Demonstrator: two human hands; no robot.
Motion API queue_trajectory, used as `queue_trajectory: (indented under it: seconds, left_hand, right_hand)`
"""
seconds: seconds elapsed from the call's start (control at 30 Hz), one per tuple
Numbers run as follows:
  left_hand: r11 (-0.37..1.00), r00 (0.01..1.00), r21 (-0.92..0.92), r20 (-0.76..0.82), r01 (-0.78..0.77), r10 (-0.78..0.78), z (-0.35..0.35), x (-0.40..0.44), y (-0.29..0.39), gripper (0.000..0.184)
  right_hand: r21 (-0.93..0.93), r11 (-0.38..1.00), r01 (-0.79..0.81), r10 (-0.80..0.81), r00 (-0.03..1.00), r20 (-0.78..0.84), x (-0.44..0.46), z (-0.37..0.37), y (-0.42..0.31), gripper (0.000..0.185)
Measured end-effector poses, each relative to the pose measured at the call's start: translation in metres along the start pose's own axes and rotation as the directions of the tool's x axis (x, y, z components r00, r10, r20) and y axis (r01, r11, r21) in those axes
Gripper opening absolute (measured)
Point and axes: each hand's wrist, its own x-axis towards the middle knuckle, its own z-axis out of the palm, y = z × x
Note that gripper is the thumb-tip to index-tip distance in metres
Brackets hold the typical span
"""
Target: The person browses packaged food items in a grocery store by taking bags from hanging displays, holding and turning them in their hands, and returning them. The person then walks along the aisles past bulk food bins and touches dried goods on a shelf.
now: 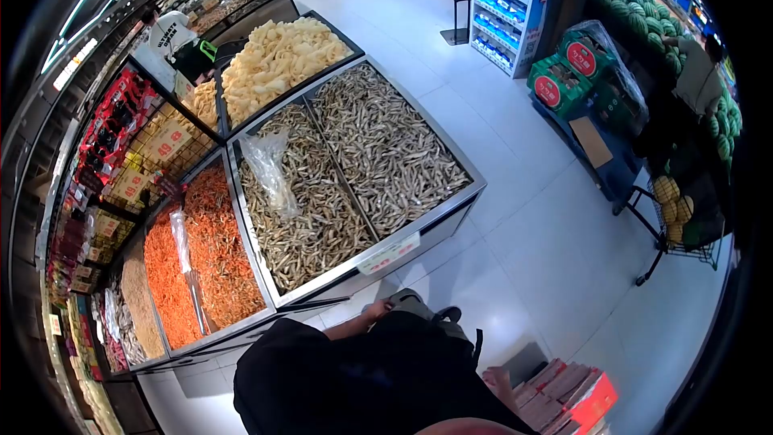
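Note:
My left hand (377, 310) hangs beside my shorts, close to the front edge of a bin of small dried fish (394, 153). Its fingers are too small and partly hidden to make out. My right hand (496, 377) is low on the other side of my body, near a stack of reddish boxes (564, 395); its fingers do not show clearly. The fish bin has two compartments, and a clear plastic bag (274, 169) lies on the fish in the left one. A price sign (390, 254) is fixed to the bin's front edge.
Left are bins of orange dried shrimp (211, 250) with a metal scoop (196, 304). Pale yellow dried food (282, 60) fills the bin behind. On the right stand a trolley with green boxes (564, 80), a shopping cart (684, 242), watermelons (632, 8) and a person (696, 80). Another person (165, 36) stands back left.

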Motion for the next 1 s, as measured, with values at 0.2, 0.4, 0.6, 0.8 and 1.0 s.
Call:
queue_trajectory:
  seconds: [0.2,0.4,0.6,0.8,1.0]
  left_hand:
    - [0.970,0.989,-0.215,0.064,-0.117,0.133,0.033,0.053,0.114,0.043]
    - [0.934,0.999,-0.358,0.052,0.008,0.012,0.083,0.136,0.145,0.037]
    - [0.888,0.979,-0.412,0.067,0.204,-0.194,0.117,0.196,0.199,0.035]
    - [0.780,0.943,-0.564,-0.004,0.272,-0.332,0.122,0.217,0.269,0.034]
    - [0.680,0.881,-0.671,-0.084,0.295,-0.465,0.101,0.280,0.337,0.034]
  right_hand:
    - [-0.044,0.894,0.446,-0.442,0.894,0.070,0.075,-0.020,-0.282,0.027]
    - [-0.363,0.659,0.659,-0.567,0.752,0.336,0.081,0.006,-0.523,0.025]
    - [-0.473,0.692,0.545,-0.439,0.838,0.322,0.109,-0.043,-0.634,0.024]
    - [-0.443,0.845,0.300,-0.218,0.949,0.226,0.156,-0.141,-0.655,0.020]
    - [-0.723,0.618,0.308,-0.149,0.949,0.276,0.210,-0.143,-0.720,0.023]
